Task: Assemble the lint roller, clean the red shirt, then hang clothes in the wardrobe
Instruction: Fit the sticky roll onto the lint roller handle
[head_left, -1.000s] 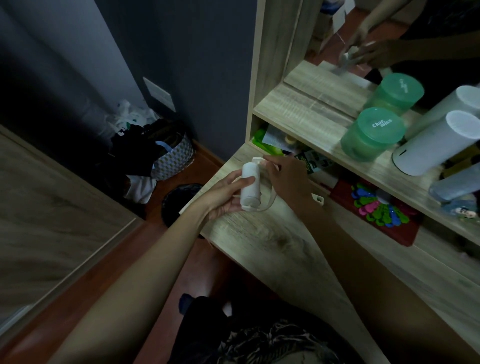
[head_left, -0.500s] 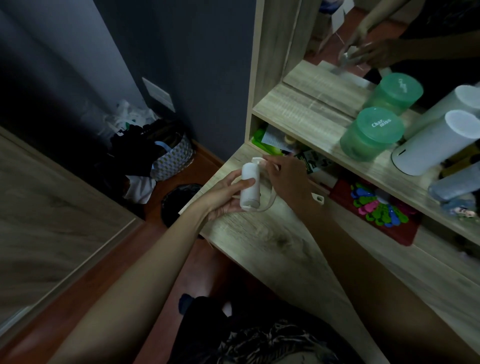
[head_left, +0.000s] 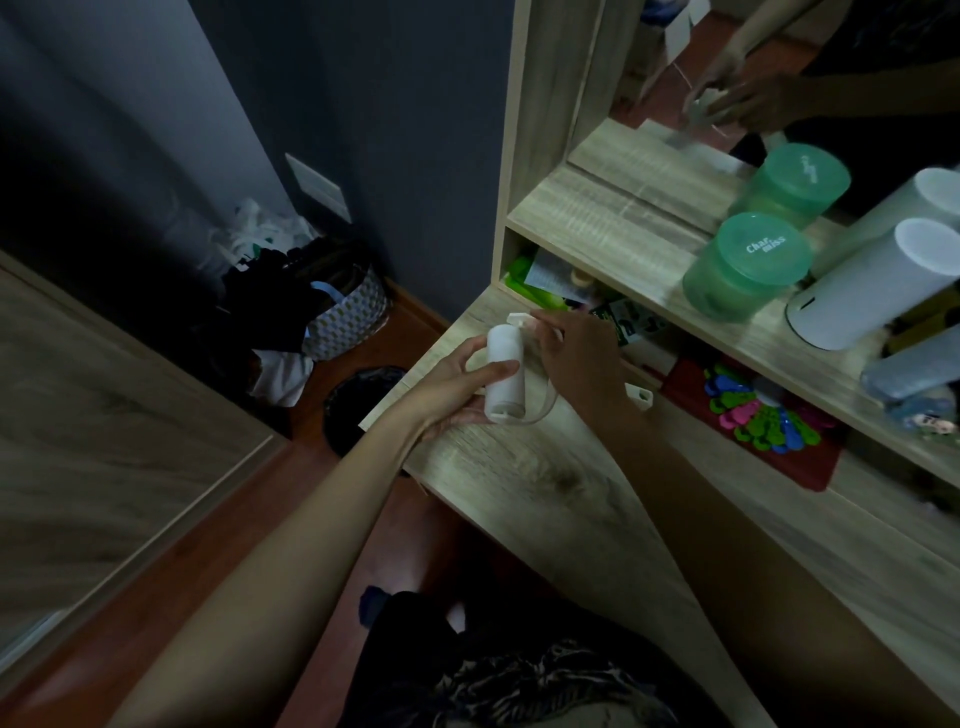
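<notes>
Over the near corner of the wooden desk (head_left: 545, 493), in the head view: grips the lint roller's white roll (head_left: 503, 371) in the left hand (head_left: 457, 384), thumb laid across the front and fingers curled behind, clamped on it and lifted clear of the wood. Pinches the thin white frame (head_left: 545, 410) with the right hand (head_left: 576, 353) up by the roll's top end, fingertips closed on the plastic. Shows that frame curving down past the roll's lower end, with what looks like the handle end (head_left: 640, 396) poking out behind the right wrist. Cannot tell whether the roll is seated on its axle.

Reads, by that, as the first step under way: assembly begun, not plainly finished. Leaves the cleaning and the hanging all to do. Finds no red shirt anywhere in view, and cannot say whether the wood panel (head_left: 104, 415) at the left belongs to the wardrobe.

Leaves untouched a green jar (head_left: 748, 265) and a white canister (head_left: 872, 283) on the shelf (head_left: 597, 234) above. Repeats both hands in the mirror (head_left: 727, 78) behind. Has, down on the floor, a basket (head_left: 348, 317) heaped with dark clothes and a dark bin (head_left: 358, 405) beside the desk.
</notes>
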